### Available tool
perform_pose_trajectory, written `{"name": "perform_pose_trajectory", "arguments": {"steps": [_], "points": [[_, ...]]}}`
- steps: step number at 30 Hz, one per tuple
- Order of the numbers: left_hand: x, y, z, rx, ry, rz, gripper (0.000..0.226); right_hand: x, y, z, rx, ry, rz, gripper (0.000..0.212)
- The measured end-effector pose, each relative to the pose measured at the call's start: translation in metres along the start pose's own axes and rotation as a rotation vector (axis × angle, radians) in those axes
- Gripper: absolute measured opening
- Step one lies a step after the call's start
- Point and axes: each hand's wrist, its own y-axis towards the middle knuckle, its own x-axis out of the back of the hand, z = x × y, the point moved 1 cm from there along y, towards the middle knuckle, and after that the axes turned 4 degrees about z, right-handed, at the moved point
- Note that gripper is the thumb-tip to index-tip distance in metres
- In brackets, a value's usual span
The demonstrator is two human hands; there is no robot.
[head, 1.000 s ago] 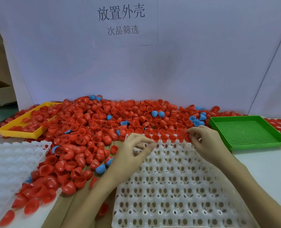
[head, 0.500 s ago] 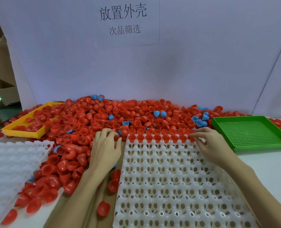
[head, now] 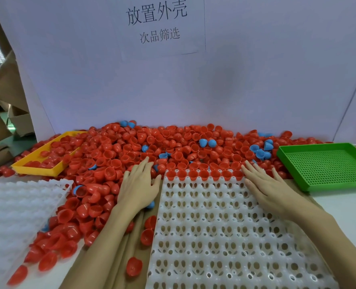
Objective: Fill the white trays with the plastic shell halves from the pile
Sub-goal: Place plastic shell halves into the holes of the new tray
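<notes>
Seven red shells [head: 204,174] sit seemingly mouth-up across the white tray [head: 225,236]'s far row; both flat hands [head: 138,188] hold nothing.

The red shell halves [head: 131,157] are glossy smooth plastic; the white tray [head: 225,236] is matt plastic with holes.

Both hands lie flat, fingers straight: left hand [head: 138,187] beside the white tray [head: 225,236], right hand [head: 267,184] on it; far row holds red shell halves [head: 204,174].

Two white trays [head: 225,226] – one yellow tray [head: 41,170], one green tray [head: 327,163] – two hands [head: 138,188]
</notes>
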Motion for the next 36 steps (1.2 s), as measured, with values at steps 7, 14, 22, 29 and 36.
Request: {"name": "perform_pose_trajectory", "arguments": {"steps": [7,14,22,29,36], "points": [[-0.003,0.013,0.000,-0.027,0.065,-0.018,0.050,0.000,-0.002,0.003,-0.002,0.093,-0.028,0.066],[-0.003,0.006,0.000,0.030,0.015,-0.195,0.048,0.000,-0.009,0.003,0.003,0.195,-0.036,0.073],[0.000,0.013,-0.016,-0.287,-0.129,-0.142,0.042,-0.002,-0.009,0.005,-0.002,0.190,-0.030,0.068],[0.005,0.054,-0.029,-0.205,-0.373,-0.072,0.040,-0.003,-0.009,0.005,-0.006,0.184,-0.033,0.065],[-0.001,0.105,-0.037,-0.138,-0.065,0.260,0.053,-0.003,-0.009,0.005,-0.004,0.173,-0.037,0.067]]}}
